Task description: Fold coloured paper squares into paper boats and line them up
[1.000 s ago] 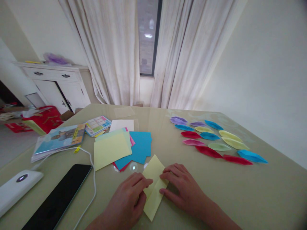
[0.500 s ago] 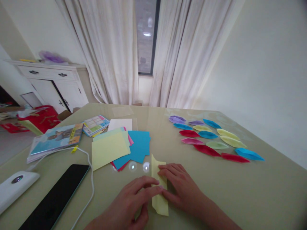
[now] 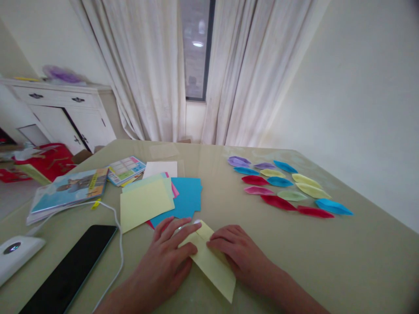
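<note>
A pale yellow sheet of paper (image 3: 214, 266) lies slanted near the table's front edge, with creases near its upper end. My left hand (image 3: 170, 250) is at its upper left side, thumb and forefinger on the paper, the other fingers bent. My right hand (image 3: 240, 253) grips the right edge with its fingers curled together; its thumb is mostly hidden. Beyond my left hand lies a stack of coloured paper, with a yellow sheet (image 3: 147, 203) on top and blue sheets (image 3: 186, 196) beside it.
Several folded paper pieces in rows, such as a red one (image 3: 278, 203) and a blue one (image 3: 334, 206), lie at the right. On the left are a black phone (image 3: 70, 266), a white cable (image 3: 121, 244), a white device (image 3: 19, 257) and books (image 3: 68, 194).
The yellow paper was a narrow upright strip; now it is opened wider and turned slantwise. My left hand has moved up and left, from the paper's middle to its upper left side.
</note>
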A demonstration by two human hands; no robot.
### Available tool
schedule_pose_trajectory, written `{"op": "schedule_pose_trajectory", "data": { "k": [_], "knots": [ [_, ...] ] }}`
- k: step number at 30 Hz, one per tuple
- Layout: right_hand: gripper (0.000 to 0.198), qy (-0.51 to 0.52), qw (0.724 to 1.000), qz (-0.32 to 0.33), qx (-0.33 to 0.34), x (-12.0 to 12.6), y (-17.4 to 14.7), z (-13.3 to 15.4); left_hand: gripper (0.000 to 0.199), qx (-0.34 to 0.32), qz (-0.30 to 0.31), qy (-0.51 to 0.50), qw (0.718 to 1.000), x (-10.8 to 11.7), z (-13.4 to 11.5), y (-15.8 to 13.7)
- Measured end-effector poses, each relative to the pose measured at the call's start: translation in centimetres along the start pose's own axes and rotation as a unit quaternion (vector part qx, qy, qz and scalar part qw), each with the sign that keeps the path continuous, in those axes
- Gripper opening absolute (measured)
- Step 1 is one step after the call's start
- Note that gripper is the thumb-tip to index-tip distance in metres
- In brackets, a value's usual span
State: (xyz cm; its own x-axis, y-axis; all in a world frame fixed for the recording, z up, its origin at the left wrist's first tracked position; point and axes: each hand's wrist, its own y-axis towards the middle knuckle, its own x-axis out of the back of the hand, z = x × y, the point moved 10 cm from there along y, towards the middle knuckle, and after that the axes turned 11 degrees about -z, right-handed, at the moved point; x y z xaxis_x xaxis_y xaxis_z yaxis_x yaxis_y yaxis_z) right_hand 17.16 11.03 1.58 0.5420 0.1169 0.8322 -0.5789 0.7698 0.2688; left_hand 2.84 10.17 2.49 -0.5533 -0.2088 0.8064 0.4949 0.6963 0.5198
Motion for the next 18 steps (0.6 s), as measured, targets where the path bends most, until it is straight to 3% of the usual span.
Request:
{"op": "schedule_pose_trajectory", "data": {
  "k": [3,6,9,13,16,18],
  "knots": [
    [0.031,0.016,1.0,-0.007,-0.006,0.5,0.1,-0.1,0.023,-0.029,0.062,-0.036,0.997,-0.6,-1.0,-0.3],
    [0.025,0.031,0.999,0.005,-0.013,1.2,0.1,0.2,0.02,-0.045,0.081,-0.064,0.994,-1.1,-1.7,-0.5],
    [0.021,0.078,0.997,0.025,-0.013,1.9,-0.1,0.8,0.02,-0.059,0.063,-0.047,0.995,-1.2,-2.2,-0.4],
    [0.041,0.116,0.992,0.044,-0.025,2.0,-0.5,0.9,0.014,-0.078,0.048,0.002,0.996,-1.3,-2.4,-0.2],
    [0.023,0.085,0.995,0.046,-0.028,1.6,-0.5,0.4,0.009,-0.075,0.042,-0.001,0.996,-1.4,-2.1,-0.4],
    [0.026,0.073,0.996,0.041,-0.032,1.3,-0.4,0.1,0.013,-0.055,0.018,-0.008,0.998,-1.3,-1.3,-0.4]
  ]
}}
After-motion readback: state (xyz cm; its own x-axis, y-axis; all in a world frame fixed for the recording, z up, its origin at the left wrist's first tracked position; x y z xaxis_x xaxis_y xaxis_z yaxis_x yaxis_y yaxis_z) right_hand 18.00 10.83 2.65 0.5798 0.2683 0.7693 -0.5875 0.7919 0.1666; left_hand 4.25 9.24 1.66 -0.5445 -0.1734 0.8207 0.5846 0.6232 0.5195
